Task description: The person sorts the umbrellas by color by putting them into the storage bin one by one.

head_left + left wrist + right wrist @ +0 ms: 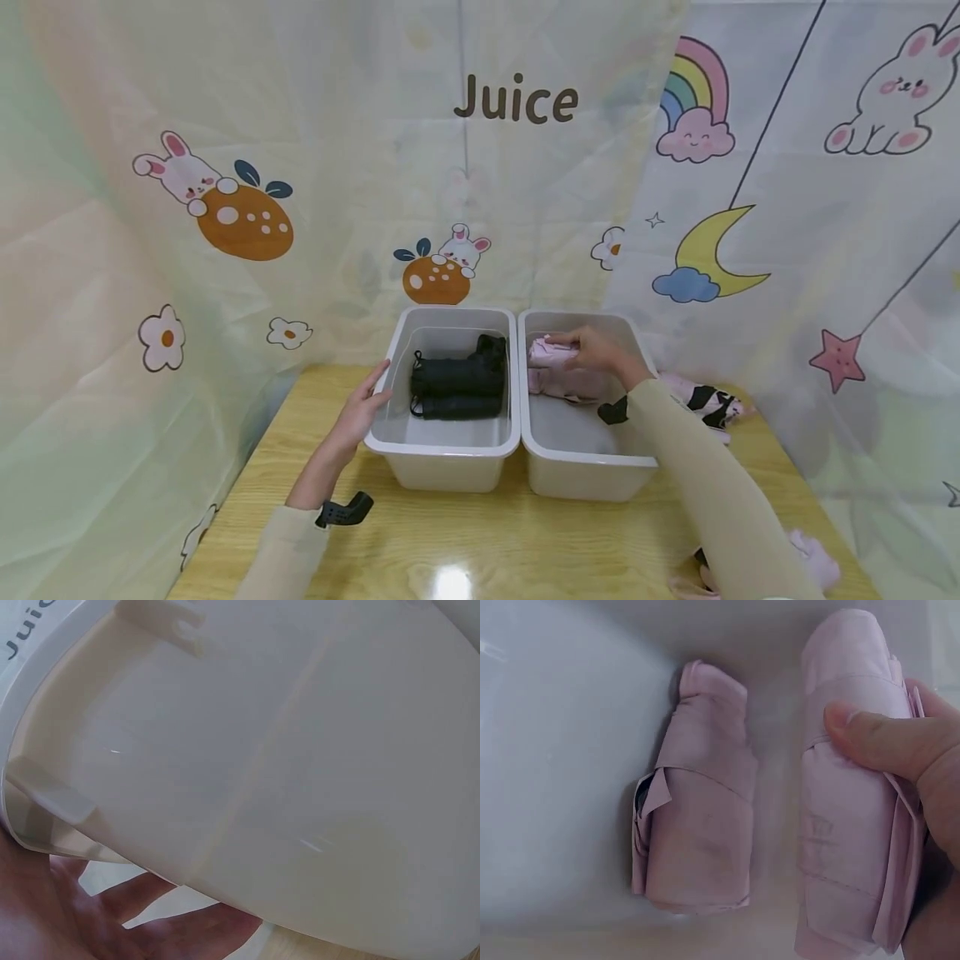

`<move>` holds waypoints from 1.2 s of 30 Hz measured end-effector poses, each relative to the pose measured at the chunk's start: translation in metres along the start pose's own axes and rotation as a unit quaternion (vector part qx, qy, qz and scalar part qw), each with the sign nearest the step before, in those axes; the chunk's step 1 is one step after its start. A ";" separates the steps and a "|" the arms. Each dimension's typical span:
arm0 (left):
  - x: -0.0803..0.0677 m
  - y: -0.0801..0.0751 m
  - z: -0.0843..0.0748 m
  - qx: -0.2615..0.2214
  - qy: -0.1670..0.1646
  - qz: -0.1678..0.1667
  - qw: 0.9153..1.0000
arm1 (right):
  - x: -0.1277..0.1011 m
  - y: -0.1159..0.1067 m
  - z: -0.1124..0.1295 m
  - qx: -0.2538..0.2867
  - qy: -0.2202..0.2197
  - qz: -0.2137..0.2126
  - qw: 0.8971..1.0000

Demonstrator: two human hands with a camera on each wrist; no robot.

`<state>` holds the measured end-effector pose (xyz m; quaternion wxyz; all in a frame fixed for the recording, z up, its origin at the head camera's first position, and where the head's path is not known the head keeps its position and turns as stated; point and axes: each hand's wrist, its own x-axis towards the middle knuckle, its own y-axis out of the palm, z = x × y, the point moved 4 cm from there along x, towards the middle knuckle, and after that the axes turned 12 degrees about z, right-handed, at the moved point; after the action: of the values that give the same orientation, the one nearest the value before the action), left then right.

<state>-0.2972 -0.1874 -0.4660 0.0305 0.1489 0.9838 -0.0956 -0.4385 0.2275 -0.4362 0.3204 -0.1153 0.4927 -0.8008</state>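
Two white bins stand side by side on a wooden table (480,533); the left bin (442,454) holds rolled black bundles (457,387), the right bin (585,467) holds pink ones; the right hand (592,350) reaches into the far end of the right bin, thumb and fingers curled round a rolled pink bundle (855,795); a second pink roll (697,802) lies just left of it on the bin floor, apart from it; the left hand (360,412) rests with relaxed, straight fingers against the left bin's outer left wall; more pink and black cloth (708,404) lies on the table right of the bins.
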 end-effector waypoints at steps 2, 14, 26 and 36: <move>-0.002 -0.001 0.000 -0.001 0.000 0.002 1.000 | 0.006 0.003 -0.002 0.012 0.005 0.004 1.000; -0.006 0.002 -0.002 -0.006 0.010 0.010 1.000 | 0.017 0.014 -0.011 0.055 -0.005 0.013 0.998; -0.008 0.004 -0.010 -0.017 0.006 0.019 1.000 | 0.024 0.019 -0.020 0.068 -0.038 -0.005 0.997; -0.004 0.002 -0.001 -0.008 0.015 0.014 1.000 | 0.029 0.024 -0.020 0.057 -0.031 0.002 0.998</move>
<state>-0.2933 -0.1868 -0.4652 0.0180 0.1636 0.9827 -0.0854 -0.4610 0.2162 -0.4701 0.3434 -0.1207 0.4363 -0.8229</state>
